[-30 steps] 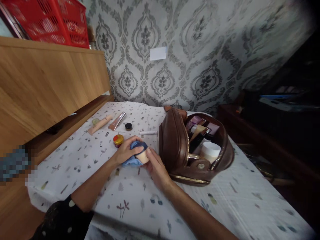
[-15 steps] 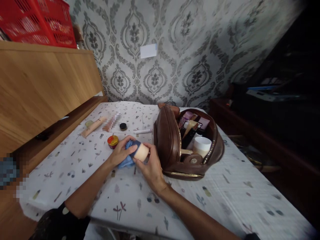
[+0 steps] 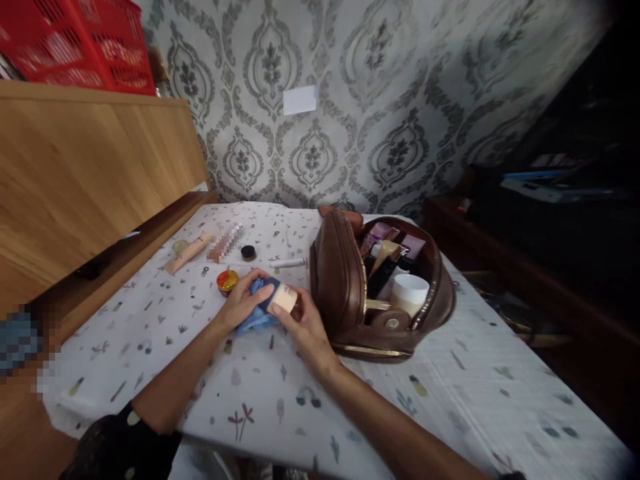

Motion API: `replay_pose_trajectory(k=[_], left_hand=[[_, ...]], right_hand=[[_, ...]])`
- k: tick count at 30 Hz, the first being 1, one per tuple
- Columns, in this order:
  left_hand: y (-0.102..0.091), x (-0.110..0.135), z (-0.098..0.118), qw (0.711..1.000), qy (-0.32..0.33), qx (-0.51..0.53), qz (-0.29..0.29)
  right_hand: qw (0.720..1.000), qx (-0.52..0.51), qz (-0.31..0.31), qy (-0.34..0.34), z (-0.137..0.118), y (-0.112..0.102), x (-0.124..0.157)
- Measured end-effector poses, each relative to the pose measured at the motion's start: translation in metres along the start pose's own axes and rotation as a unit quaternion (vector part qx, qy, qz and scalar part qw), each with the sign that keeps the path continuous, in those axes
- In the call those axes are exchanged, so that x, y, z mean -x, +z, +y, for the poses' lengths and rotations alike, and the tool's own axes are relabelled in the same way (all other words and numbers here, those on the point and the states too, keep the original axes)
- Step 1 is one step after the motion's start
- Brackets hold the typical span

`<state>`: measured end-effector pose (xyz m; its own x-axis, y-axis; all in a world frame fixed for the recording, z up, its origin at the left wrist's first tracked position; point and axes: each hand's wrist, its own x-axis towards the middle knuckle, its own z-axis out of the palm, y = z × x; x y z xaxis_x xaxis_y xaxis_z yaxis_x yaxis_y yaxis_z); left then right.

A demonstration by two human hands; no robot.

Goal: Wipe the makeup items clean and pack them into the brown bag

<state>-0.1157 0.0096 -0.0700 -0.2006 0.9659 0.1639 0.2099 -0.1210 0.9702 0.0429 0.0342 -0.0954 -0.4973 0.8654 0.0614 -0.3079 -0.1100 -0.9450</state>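
Both my hands are around a small cosmetic jar (image 3: pixel 285 299) with a cream body and a dark blue end, tilted above the table. My left hand (image 3: pixel 243 303) is closed on a light blue cloth (image 3: pixel 256 321) and on the jar's dark blue end, its thumb lying on top. From the other side, my right hand (image 3: pixel 307 327) grips the cream end, thumb on the face that bears small print. To the right stands an open brown leather bag (image 3: pixel 340 287), packed with cosmetics and a white-lidded jar (image 3: pixel 410 291). Beside my left hand sits a round red-and-yellow tin (image 3: pixel 227 281).
Farther back on the patterned cloth (image 3: pixel 280 413) lie a white pen-like stick (image 3: pixel 287 263), a small black-lidded pot (image 3: pixel 248 253) and a peach tube (image 3: pixel 187 254). A wooden cabinet (image 3: pixel 95 160) borders the left, with a red basket (image 3: pixel 115 53) on it.
The jar has turned in my hands, and print now shows on its cream side. My right thumb has shifted up onto that face. The view has moved slightly.
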Motion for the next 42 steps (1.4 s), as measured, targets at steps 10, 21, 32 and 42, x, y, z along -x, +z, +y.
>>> replay_pose_trajectory(k=[10, 21, 32, 42], left_hand=[[-0.001, 0.001, 0.000, 0.999, 0.003, 0.038, -0.009], [-0.007, 0.001, 0.003, 0.999, 0.044, -0.003, -0.020], [-0.009, 0.000, 0.001, 0.998, 0.033, 0.003, -0.047], [-0.004, 0.002, 0.008, 0.996, -0.001, 0.006, -0.084]], right_hand=[[0.997, 0.033, 0.008, -0.064, 0.001, 0.000, 0.000], [0.988, -0.108, -0.031, 0.104, -0.004, 0.005, 0.002], [0.982, -0.137, -0.032, 0.126, -0.006, 0.004, 0.000], [0.969, -0.183, -0.028, 0.163, -0.002, 0.004, -0.003]])
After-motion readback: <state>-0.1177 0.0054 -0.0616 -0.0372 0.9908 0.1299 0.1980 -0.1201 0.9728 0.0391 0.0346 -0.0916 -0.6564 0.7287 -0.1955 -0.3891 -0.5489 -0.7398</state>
